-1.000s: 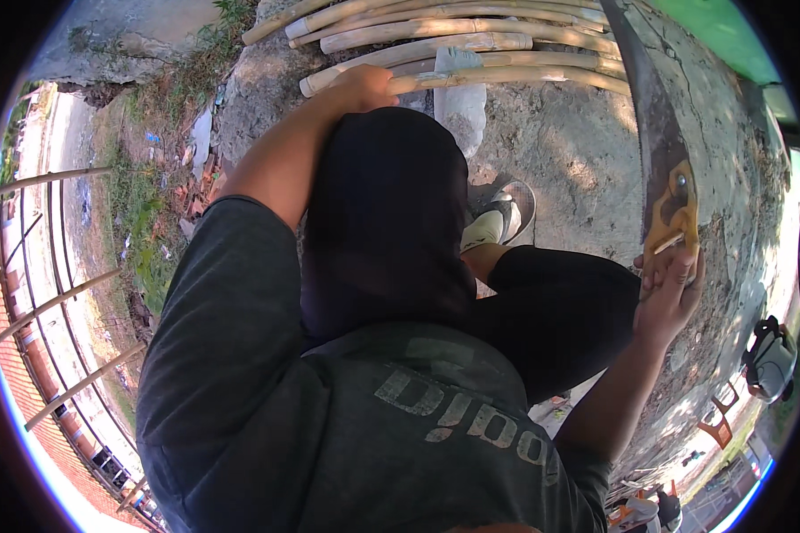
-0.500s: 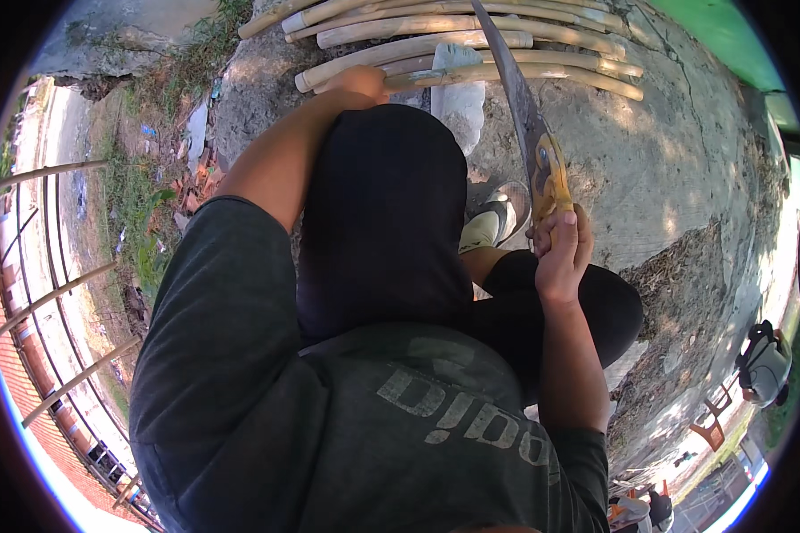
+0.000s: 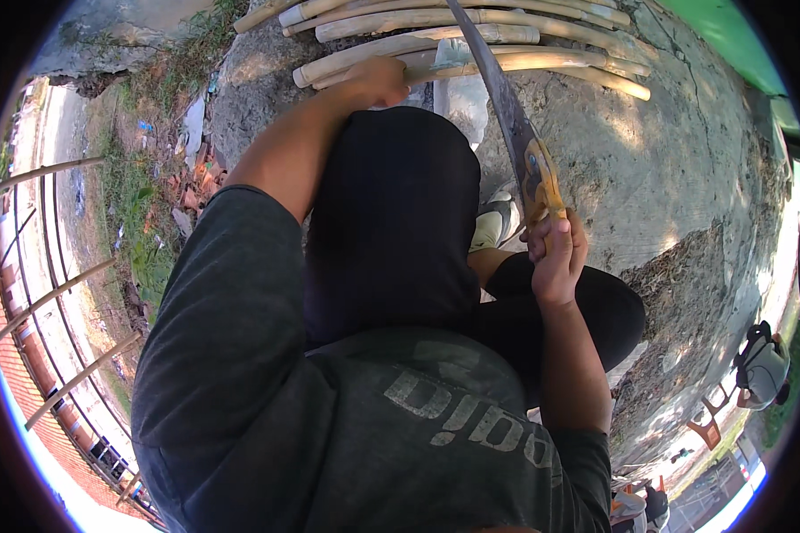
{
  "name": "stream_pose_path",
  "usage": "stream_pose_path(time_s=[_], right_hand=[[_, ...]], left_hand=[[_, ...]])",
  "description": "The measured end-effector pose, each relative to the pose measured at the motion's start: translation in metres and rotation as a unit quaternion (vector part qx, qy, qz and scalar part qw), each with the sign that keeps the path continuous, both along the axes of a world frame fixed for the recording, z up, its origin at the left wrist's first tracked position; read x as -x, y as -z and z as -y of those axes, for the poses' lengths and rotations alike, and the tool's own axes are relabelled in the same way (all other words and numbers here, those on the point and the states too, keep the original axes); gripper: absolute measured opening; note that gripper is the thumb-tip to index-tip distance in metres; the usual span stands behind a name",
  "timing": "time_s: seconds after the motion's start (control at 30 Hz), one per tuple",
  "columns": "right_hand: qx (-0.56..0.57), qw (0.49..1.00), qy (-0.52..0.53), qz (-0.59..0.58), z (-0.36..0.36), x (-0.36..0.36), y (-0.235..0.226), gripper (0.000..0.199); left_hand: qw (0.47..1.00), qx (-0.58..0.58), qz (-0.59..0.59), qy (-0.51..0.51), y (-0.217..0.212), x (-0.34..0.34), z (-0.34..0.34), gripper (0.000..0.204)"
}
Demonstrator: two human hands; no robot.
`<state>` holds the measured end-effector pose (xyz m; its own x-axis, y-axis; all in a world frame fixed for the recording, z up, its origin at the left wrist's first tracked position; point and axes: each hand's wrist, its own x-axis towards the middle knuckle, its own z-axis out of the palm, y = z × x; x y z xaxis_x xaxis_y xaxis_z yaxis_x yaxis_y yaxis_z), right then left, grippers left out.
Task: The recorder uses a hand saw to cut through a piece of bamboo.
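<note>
My right hand [image 3: 557, 258] is closed round the yellow handle of a hand saw [image 3: 500, 84]. The long grey blade points away from me and crosses over the nearest bamboo poles; whether its teeth touch them I cannot tell. My left hand [image 3: 380, 82] is wrapped over the nearest bamboo pole [image 3: 587, 73], beyond my raised left knee, its fingers partly hidden. Several more bamboo poles [image 3: 400, 25] lie side by side farther off. A pale grey block [image 3: 462, 98] sits beneath the nearest poles, partly covered by the blade.
Cracked concrete ground [image 3: 631, 169] spreads to the right. My foot in a sandal [image 3: 498, 218] rests below the saw. Grass and litter [image 3: 142, 169] border the left side, with a pole fence [image 3: 67, 293] beyond. A person [image 3: 763, 369] and a brown stool [image 3: 709, 425] are at far right.
My left hand has shifted right along the nearest pole, and that pole has moved slightly right. The saw has swung a little left, with my right hand moving slightly.
</note>
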<state>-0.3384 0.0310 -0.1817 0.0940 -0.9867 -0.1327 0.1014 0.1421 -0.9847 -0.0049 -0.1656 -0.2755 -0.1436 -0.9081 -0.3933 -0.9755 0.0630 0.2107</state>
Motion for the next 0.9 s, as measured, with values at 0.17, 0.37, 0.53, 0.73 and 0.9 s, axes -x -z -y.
stream_pose_path(time_s=[0.17,0.37,0.53,0.73,0.9], right_hand=[[-0.002,1.0,0.0,-0.008,-0.002,0.001,0.002,0.033],[-0.011,1.0,-0.008,-0.012,-0.002,-0.002,0.003,0.032],[0.009,0.999,-0.005,-0.04,0.0,-0.004,0.009,0.035],[-0.002,0.999,-0.003,-0.052,-0.001,-0.006,0.006,0.036],[0.016,0.998,-0.014,-0.053,-0.001,-0.005,0.007,0.037]], left_hand=[[1.0,0.016,-0.011,0.005,-0.003,0.002,-0.005,0.04],[1.0,0.007,0.02,0.001,-0.008,0.006,-0.004,0.042],[1.0,-0.003,0.019,-0.018,-0.014,0.009,-0.003,0.04],[0.999,-0.03,0.011,-0.021,-0.009,0.006,-0.004,0.035],[0.999,0.023,-0.004,0.039,0.03,-0.017,0.005,0.028]])
